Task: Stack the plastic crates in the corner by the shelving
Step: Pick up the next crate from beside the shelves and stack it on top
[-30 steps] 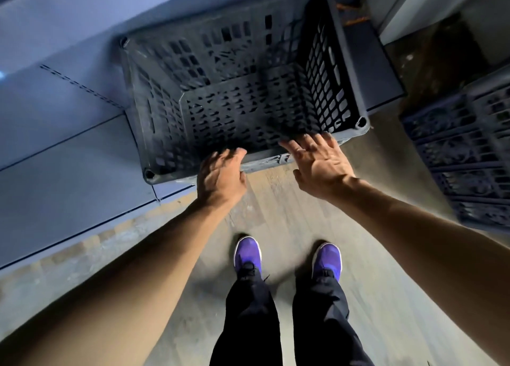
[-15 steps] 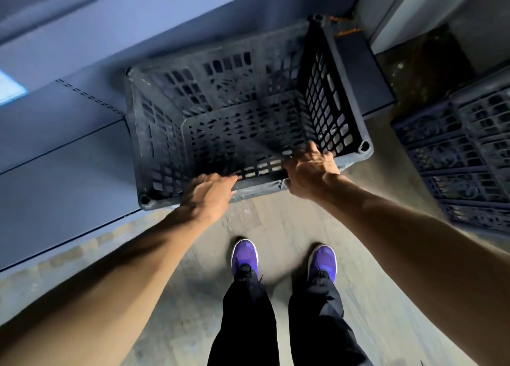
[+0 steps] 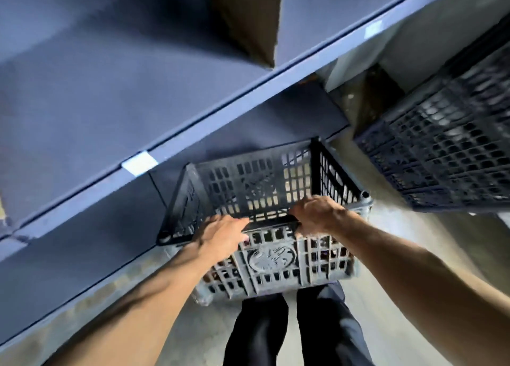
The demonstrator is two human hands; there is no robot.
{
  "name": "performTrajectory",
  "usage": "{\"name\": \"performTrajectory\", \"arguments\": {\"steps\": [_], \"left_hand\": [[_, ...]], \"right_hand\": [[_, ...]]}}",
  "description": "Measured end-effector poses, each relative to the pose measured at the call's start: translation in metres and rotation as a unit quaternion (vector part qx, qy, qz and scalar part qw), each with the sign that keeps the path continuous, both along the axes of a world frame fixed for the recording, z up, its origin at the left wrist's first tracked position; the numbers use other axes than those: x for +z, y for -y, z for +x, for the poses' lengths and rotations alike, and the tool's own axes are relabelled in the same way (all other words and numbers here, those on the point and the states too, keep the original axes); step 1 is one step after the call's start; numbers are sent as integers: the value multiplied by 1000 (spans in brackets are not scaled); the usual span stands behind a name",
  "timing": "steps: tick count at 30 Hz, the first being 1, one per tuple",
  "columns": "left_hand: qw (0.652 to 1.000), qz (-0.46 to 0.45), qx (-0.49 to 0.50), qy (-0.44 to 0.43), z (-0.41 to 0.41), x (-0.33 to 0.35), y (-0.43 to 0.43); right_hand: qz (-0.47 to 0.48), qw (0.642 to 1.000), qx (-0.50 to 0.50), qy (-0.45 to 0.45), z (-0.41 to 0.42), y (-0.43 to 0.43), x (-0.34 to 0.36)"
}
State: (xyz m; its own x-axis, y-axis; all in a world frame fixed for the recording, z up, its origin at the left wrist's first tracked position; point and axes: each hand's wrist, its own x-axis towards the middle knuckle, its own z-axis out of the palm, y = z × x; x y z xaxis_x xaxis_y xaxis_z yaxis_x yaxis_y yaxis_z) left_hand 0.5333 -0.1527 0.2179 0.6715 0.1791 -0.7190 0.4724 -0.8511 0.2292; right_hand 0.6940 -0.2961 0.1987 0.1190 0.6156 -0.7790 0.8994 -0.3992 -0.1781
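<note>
While both hands clamp the near rim of the crate [image 3: 265, 200] — left hand [image 3: 220, 236] and right hand [image 3: 317, 214] with fingers curled over the edge — it hangs lifted off the floor, in front of the legs, beside the shelving [image 3: 165, 95]. Keeping it level and clear of the shelf edge looks wise on the way to the stack [image 3: 441, 145] at far right. Its plastic is dark, rigid latticework, boxy, with an embossed round emblem.

blue shelving [image 3: 193, 122] close on the left, crate stack [image 3: 447, 156] right, bare floor [image 3: 386, 208] between
</note>
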Motion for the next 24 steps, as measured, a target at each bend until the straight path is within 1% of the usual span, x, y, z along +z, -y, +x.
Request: {"name": "performTrajectory", "arguments": {"steps": [2,4,9,14,19,24], "left_hand": [[999,-24,-26,10,0,24,9],[998,-34,-55,22,1,42,20],[987,-105,-117,9,25,80,43],[976,-143,-164,5,46,104,82],[963,-150,-220,28,61,134,126],[950,-136,-279,30,77,175,174]], "right_hand": [[-13,999,-44,-13,-8,25,24],[-6,997,-81,-4,-16,51,41],[-11,986,-169,13,-28,119,87],[4,971,-238,36,-37,182,126],[14,954,-294,62,-49,235,165],[55,930,-350,93,-62,280,201]]}}
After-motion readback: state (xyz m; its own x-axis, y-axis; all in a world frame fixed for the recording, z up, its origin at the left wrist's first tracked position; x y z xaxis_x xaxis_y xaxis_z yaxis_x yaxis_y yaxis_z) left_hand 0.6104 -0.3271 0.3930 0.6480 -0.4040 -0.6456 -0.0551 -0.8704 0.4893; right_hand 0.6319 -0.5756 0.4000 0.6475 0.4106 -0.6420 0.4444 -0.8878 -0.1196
